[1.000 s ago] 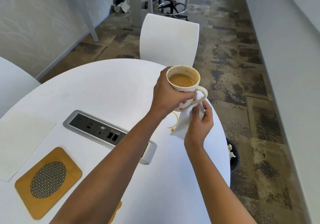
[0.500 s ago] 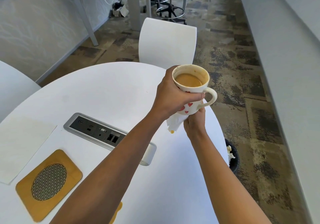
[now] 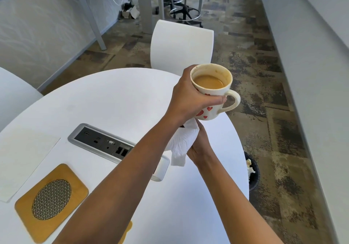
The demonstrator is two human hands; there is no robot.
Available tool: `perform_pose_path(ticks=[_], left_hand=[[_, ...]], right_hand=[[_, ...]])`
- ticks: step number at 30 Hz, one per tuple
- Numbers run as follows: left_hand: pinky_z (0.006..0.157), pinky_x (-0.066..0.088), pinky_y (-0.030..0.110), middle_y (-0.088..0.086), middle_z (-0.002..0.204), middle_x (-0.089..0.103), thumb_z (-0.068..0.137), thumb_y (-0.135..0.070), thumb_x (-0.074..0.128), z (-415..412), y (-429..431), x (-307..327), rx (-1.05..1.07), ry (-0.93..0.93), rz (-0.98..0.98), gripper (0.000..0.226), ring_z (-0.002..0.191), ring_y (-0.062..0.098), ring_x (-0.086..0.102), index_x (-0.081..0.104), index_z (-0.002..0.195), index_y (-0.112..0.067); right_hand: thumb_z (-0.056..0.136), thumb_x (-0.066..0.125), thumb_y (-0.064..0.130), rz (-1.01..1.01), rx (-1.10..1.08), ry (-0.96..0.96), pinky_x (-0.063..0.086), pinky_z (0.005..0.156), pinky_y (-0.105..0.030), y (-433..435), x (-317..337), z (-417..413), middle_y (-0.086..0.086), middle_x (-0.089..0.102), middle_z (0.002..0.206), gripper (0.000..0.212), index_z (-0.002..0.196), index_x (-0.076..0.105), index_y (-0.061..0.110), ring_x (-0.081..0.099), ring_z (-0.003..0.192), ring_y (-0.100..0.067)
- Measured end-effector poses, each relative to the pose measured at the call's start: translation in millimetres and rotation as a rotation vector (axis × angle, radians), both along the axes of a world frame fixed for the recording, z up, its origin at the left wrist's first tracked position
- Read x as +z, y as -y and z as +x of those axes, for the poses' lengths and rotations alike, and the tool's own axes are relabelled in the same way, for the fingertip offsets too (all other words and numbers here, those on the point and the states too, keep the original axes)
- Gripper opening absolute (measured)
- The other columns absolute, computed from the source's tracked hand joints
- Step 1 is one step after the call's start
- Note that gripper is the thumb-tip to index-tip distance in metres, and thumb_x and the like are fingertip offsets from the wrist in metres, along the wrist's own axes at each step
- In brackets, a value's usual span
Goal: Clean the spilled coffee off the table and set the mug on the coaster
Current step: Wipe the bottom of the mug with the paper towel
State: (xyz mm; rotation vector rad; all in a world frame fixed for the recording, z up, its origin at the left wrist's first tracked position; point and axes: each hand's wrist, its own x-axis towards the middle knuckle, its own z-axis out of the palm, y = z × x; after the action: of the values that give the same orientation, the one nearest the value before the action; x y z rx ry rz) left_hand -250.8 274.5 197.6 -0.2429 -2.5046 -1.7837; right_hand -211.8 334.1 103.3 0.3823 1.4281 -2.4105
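Observation:
My left hand (image 3: 190,100) grips a cream mug (image 3: 213,92) with red hearts, half full of milky coffee, held in the air above the far right part of the white round table (image 3: 113,100). Right under the mug, my right hand (image 3: 200,147) holds a crumpled white paper towel (image 3: 182,143) against the mug's underside. A wooden coaster (image 3: 51,202) with a woven mesh oval lies at the near left of the table. The tabletop below the mug and towel is hidden.
A grey power and data panel (image 3: 105,143) is set into the table's middle. A white sheet (image 3: 24,155) lies at the left. A white chair (image 3: 181,47) stands behind the table, and a black bin (image 3: 252,170) sits on the floor at the right.
The mug has risen and shifted a little right. My right hand with the towel moved from beside the mug to under its base. A coffee ring seen on the table earlier is out of sight.

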Motion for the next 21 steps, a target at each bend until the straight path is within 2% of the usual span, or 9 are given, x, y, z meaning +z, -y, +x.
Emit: perform_pose_path(ticks=[2,5,8,10,12,13,16,18,21], left_hand=[[0.082,0.045,0.019,-0.004,0.127,0.054,0.059,-0.029,0.087,-2.2,3.6,-0.2,0.011,0.004,0.01,0.085,0.109,0.01,0.052,0.04,0.13,-0.024],[0.084,0.046,0.023,-0.004,0.127,0.054,0.058,-0.03,0.087,-4.0,9.5,-1.3,0.029,-0.006,0.005,0.086,0.109,0.01,0.051,0.04,0.13,-0.024],[0.089,0.05,0.031,-0.005,0.126,0.055,0.057,-0.03,0.088,-5.9,16.2,-1.7,0.061,-0.018,0.007,0.087,0.11,0.012,0.053,0.041,0.129,-0.024],[0.092,0.051,0.036,-0.005,0.124,0.056,0.055,-0.029,0.089,-7.5,21.3,-1.8,0.092,-0.022,0.017,0.087,0.111,0.014,0.054,0.042,0.128,-0.024],[0.093,0.051,0.039,-0.006,0.123,0.056,0.055,-0.03,0.089,-8.5,26.3,-2.0,0.123,-0.019,0.021,0.086,0.111,0.015,0.054,0.042,0.127,-0.025],[0.093,0.05,0.04,-0.006,0.122,0.056,0.054,-0.031,0.089,-8.6,28.4,-2.4,0.132,-0.014,0.024,0.086,0.111,0.015,0.054,0.042,0.127,-0.026],[0.094,0.051,0.042,-0.006,0.123,0.055,0.056,-0.032,0.088,-7.1,31.7,-3.7,0.135,0.0,0.024,0.086,0.111,0.016,0.054,0.041,0.127,-0.027],[0.093,0.051,0.04,-0.006,0.123,0.055,0.055,-0.032,0.088,-5.2,31.2,-4.5,0.142,0.007,0.028,0.086,0.11,0.015,0.054,0.042,0.127,-0.028],[0.091,0.052,0.036,-0.011,0.118,0.057,0.051,-0.033,0.089,-2.7,29.4,-5.5,0.167,0.005,0.042,0.085,0.108,0.011,0.056,0.044,0.123,-0.03]], right_hand=[[0.096,0.036,-0.005,-0.012,0.013,-0.003,0.048,0.053,-0.018,1.6,2.7,1.5,0.012,0.064,0.051,0.035,0.077,0.054,0.017,0.06,0.052,-0.004],[0.096,0.041,0.003,0.056,-0.033,0.132,0.038,0.05,-0.02,2.1,5.0,-1.3,0.01,0.05,0.034,0.034,0.064,0.046,0.012,0.047,0.047,-0.01],[0.09,0.047,0.005,0.012,0.018,0.006,0.052,0.058,-0.014,-14.1,7.2,22.3,0.014,0.069,0.058,0.022,0.079,0.062,0.018,0.064,0.059,-0.002],[0.093,0.043,0.004,-0.049,-0.039,-0.039,0.053,0.06,-0.01,-27.0,7.8,26.0,0.014,0.072,0.065,0.045,0.071,0.074,0.027,0.066,0.061,0.003],[0.1,0.035,0.007,-0.011,-0.169,0.095,0.048,0.056,-0.013,-30.8,7.3,11.9,0.003,0.066,0.054,0.062,0.052,0.072,0.018,0.061,0.047,0.0],[0.101,0.032,0.011,-0.044,-0.263,0.159,0.041,0.056,-0.015,-31.9,6.2,5.4,-0.004,0.059,0.052,0.06,0.053,0.068,0.01,0.056,0.044,-0.004],[0.097,0.041,0.006,-0.195,-0.534,0.047,0.036,0.059,-0.019,-26.7,1.3,3.4,0.002,0.048,0.061,0.031,0.078,0.064,0.018,0.044,0.055,-0.007],[0.094,0.051,0.006,-0.049,-0.58,-0.069,0.045,0.061,-0.019,-25.4,-2.7,8.5,0.005,0.061,0.069,0.027,0.085,0.071,0.022,0.054,0.062,-0.006],[0.09,0.061,0.016,0.159,-0.621,-0.16,0.049,0.091,-0.028,-12.9,-0.5,6.5,-0.002,0.069,0.111,0.02,0.109,0.069,0.018,0.063,0.101,-0.018]])
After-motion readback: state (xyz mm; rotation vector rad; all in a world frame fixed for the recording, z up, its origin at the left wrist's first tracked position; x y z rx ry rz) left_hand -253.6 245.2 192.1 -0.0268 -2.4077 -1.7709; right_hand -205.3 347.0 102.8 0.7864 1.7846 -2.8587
